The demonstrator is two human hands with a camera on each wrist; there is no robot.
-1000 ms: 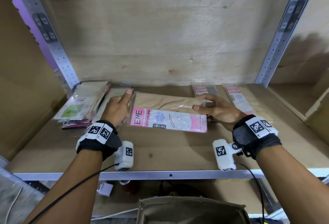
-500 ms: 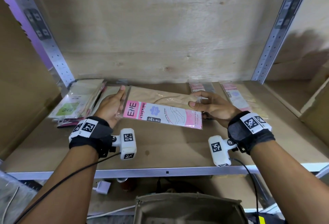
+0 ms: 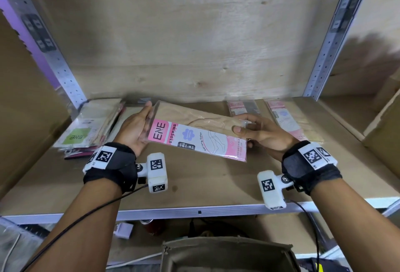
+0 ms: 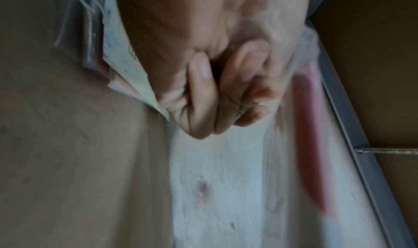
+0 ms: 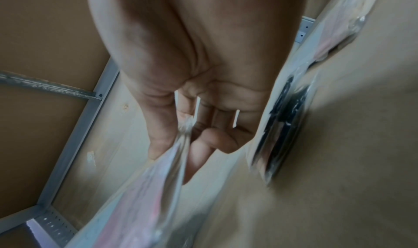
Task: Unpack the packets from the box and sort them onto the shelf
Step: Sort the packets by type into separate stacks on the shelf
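A pink and white ENE stocking packet (image 3: 199,139) hangs tilted just above the wooden shelf (image 3: 216,187), with its right end lower. My left hand (image 3: 136,126) holds its left end, palm turned toward it. In the left wrist view the thumb and fingers (image 4: 214,99) are curled beside the blurred plastic (image 4: 305,126). My right hand (image 3: 259,133) pinches the right end, thumb on top and fingers beneath. The right wrist view shows the packet edge (image 5: 147,198) between the thumb and fingers (image 5: 196,144).
A stack of packets (image 3: 86,129) with a green label lies at the shelf's left. Two pink packets (image 3: 242,108) (image 3: 285,118) lie at the back right. Metal uprights (image 3: 62,70) (image 3: 329,40) flank the bay. An open cardboard box (image 3: 227,254) sits below the front edge.
The packet has tilted, its right end dropping toward me. My left hand has turned from lying over the packet's end to palm-sideways against it. Both hands keep hold.
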